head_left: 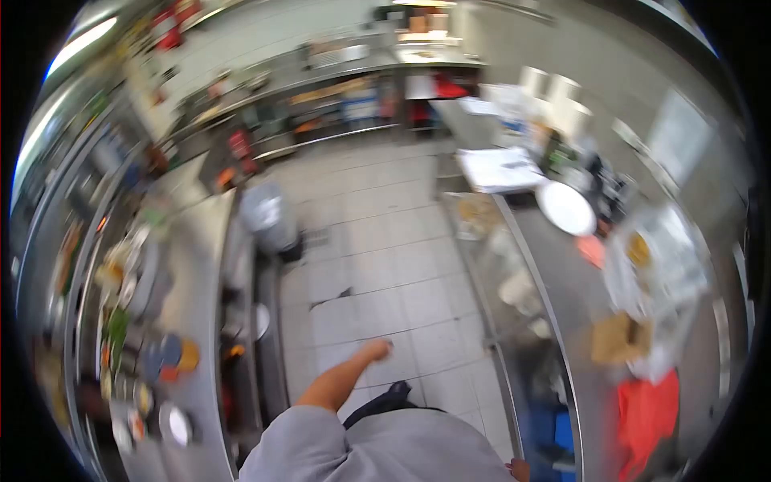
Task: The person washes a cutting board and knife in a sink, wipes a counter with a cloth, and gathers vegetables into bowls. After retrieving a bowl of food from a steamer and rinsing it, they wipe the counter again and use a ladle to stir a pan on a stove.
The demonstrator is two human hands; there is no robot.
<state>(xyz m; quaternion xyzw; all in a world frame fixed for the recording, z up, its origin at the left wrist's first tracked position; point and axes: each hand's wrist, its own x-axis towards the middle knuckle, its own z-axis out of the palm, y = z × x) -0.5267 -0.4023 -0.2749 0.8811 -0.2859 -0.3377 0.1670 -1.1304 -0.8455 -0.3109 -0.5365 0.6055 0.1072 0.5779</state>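
Observation:
My left hand (377,349) hangs in front of my body over the tiled floor (377,281), its fingers curled in. I see nothing plainly held in it, though motion blurs the fingertips. At the bottom edge, close to the right-hand counter, only a small part of my right hand (519,469) shows, and its fingers are mostly hidden. Neither hand visibly touches a thing on the counters.
Steel counters run along both sides. A lined bin (269,217) stands by the left one (197,265). The right counter (554,273) holds a white plate (566,208), papers (499,169), a cardboard box (621,339), plastic bags (654,269) and a red cloth (646,418).

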